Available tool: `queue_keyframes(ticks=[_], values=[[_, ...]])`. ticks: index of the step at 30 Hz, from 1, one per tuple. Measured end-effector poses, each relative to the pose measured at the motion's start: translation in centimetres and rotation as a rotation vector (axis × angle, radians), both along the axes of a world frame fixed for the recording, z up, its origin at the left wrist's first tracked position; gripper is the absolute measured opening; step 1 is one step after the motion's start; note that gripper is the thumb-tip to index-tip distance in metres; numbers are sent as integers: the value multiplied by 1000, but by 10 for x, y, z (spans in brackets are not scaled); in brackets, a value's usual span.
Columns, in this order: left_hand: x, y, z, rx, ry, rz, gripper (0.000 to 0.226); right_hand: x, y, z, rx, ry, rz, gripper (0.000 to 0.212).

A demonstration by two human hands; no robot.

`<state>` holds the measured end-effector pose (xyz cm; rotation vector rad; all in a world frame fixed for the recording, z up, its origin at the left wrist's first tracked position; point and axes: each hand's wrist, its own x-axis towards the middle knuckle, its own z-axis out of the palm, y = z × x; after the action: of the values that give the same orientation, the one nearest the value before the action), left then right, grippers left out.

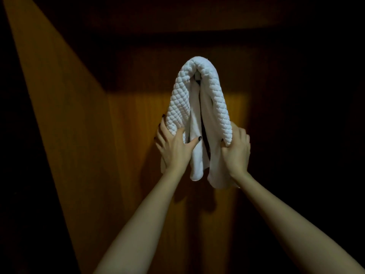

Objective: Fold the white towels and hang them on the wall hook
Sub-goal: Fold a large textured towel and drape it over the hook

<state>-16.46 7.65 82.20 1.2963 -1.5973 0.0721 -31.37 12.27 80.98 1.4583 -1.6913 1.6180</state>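
A white quilted towel (215,91) hangs folded over a small wall hook (197,77), which only peeks out under the fold. A smoother white towel (197,155) hangs beneath it, its ends lower down. My left hand (173,145) holds the left hanging side, thumb across the front and fingers behind the cloth. My right hand (236,149) grips the right hanging end of the towels, fingers curled round it. Both arms reach up from below.
The hook sits on a wooden panel wall (138,119) lit in the middle. A lit wooden side panel (59,95) runs along the left. Everything to the right and above is in deep shadow.
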Motion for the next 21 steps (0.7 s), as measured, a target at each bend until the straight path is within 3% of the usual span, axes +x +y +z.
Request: queue_keyframes(ticks=[7, 13, 21], values=[[-15, 11, -3, 25, 95, -108, 17, 3, -10, -9, 46, -29, 106, 59], [19, 16, -21, -200, 11, -168, 10, 26, -3, -12, 32, -111, 335, 20], [36, 32, -19, -275, -28, -230, 6, 49, -2, -26, 64, -273, 369, 10]])
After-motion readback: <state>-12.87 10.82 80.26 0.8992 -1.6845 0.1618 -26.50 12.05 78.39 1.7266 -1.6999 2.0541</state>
